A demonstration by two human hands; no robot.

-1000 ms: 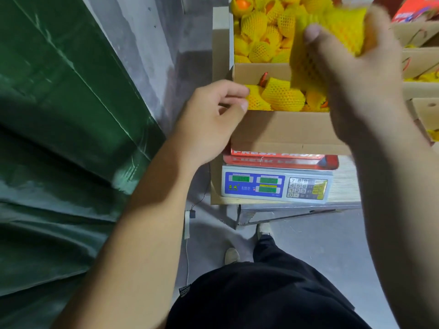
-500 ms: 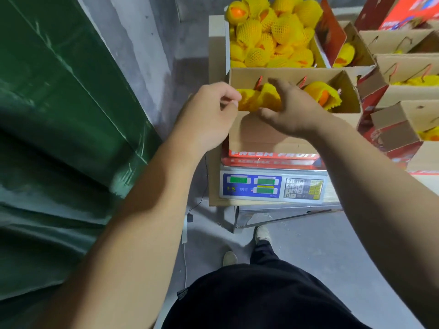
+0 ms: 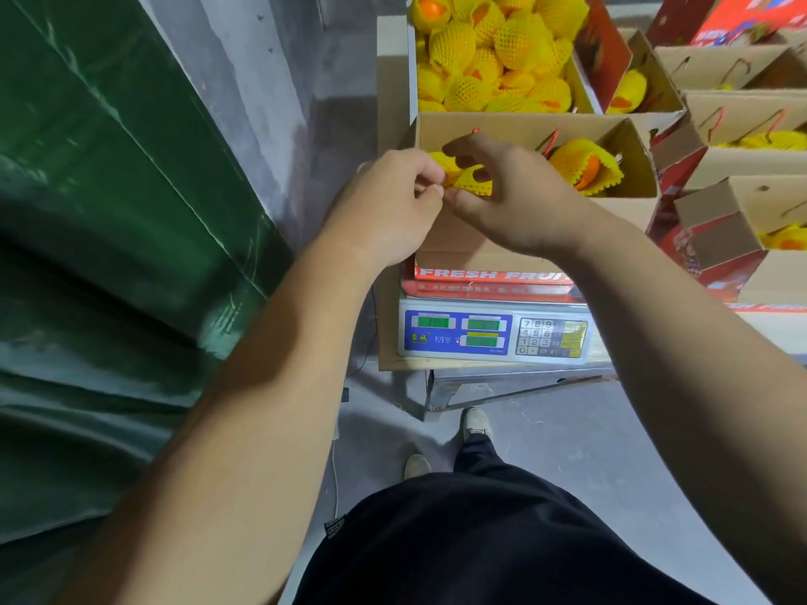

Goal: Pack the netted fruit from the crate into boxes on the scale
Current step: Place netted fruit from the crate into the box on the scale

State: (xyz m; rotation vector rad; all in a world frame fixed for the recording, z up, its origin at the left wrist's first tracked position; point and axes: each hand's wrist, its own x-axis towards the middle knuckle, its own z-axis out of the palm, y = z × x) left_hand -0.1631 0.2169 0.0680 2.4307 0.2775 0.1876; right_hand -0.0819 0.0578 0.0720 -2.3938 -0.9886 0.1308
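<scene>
An open cardboard box (image 3: 524,124) stands on the digital scale (image 3: 493,331). Inside it lie yellow-netted fruits; one (image 3: 585,165) shows at the right. At the box's left corner both hands meet over another netted fruit (image 3: 469,181). My left hand (image 3: 386,203) has its fingers curled at the net's left edge. My right hand (image 3: 511,196) curls round the fruit from the right, thumb and fingers pinching the net. Behind the box, the crate (image 3: 410,67) is heaped with netted fruit (image 3: 493,50).
Several more open boxes (image 3: 742,111) holding netted fruit stand to the right, some with red printed sides. A green tarp (image 3: 109,211) covers the left. My legs and shoes (image 3: 476,423) stand on the grey floor below the scale's stand.
My right hand came down from high up with a netted fruit and set it into the box's left corner. Both hands now work on that fruit's net; my left hand has barely shifted.
</scene>
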